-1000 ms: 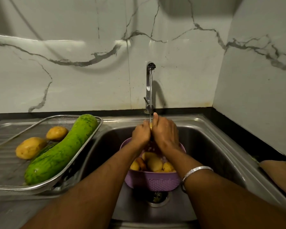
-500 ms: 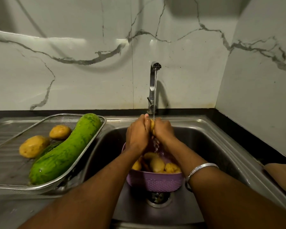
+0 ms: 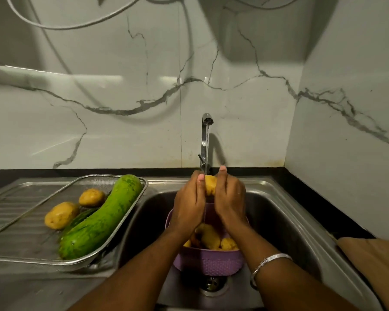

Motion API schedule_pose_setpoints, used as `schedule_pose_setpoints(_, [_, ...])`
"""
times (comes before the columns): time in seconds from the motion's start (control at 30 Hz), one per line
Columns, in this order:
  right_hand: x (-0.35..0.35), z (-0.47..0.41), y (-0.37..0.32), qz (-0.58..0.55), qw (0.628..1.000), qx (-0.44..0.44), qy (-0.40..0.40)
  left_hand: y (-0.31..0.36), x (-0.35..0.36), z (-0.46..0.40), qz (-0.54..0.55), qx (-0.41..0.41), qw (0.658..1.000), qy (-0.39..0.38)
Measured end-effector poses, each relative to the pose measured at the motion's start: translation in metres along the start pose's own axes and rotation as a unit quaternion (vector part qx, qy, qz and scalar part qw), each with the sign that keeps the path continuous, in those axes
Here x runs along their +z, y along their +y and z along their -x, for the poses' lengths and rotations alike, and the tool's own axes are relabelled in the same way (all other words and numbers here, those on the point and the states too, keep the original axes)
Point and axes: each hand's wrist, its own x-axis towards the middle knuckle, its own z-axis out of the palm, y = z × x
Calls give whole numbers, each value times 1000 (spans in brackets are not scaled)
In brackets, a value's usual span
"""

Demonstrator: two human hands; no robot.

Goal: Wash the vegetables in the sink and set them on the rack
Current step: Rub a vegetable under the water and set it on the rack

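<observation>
Sink [image 3: 285, 212] and drainboard [image 3: 11, 205], lower frame: brushed steel, showing dull sheen. Tap [image 3: 204, 140] at centre gleaming as polished chrome. Wire-mesh rack [image 3: 130, 199] at left looking metal. Purple basket [image 3: 208, 263] reading as matt woven-textured plastic. Wall [image 3: 121, 122] reflecting light like glossy veined marble.

Rack [image 3: 130, 206] left of sink [image 3: 285, 221], basket [image 3: 208, 263] in sink, tap [image 3: 204, 140] behind

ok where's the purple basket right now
In the head view the purple basket sits in the sink, just behind the drain, below both hands and the running tap, with potatoes inside.
</observation>
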Motion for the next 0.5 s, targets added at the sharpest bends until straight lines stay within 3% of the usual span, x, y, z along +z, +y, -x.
schedule_pose_setpoints(0.07, [-2,3,7,72,995,26,-71,-11,3,3,-81,-16,995,-54])
schedule_pose_setpoints(0.1, [-1,4,19,144,973,84,-162,-21,4,5,-181,-58,971,-146])
schedule_pose_setpoints(0.17, [2,11,38,230,892,168,-350,-33,3,15,-336,-131,869,-339])
schedule_pose_setpoints(0.2, [2,11,41,245,876,175,-377,-34,1,17,-363,-135,848,-362])
schedule_pose_setpoints(0.23, [4,10,35,242,891,159,-351,-29,-1,16,-366,-116,863,-328])
schedule_pose_setpoints(0.27, [6,7,27,214,928,136,-274,-19,-4,14,-325,-90,912,-233])
schedule_pose_setpoints(0.3, [8,2,17,163,968,97,-167,-2,-7,9,-250,-71,959,-115])
schedule_pose_setpoints(0.33, [8,0,4,91,993,40,-57,13,-9,5,-164,-55,985,-24])
schedule_pose_setpoints(0.37, [7,0,-4,28,999,-22,20,19,-8,1,-93,-16,995,36])
schedule_pose_setpoints(0.4, [5,-1,-7,-1,997,-58,48,19,-6,0,-62,4,997,48])
schedule_pose_setpoints(0.43, [4,0,-4,24,999,-43,19,16,-5,-1,-82,0,997,15])
schedule_pose_setpoints(0.47, [5,1,5,90,994,5,-64,7,-4,-1,-146,-30,987,-60])
schedule_pose_setpoints(0.5, [7,3,18,177,962,73,-193,-3,-2,3,-236,-80,953,-172])
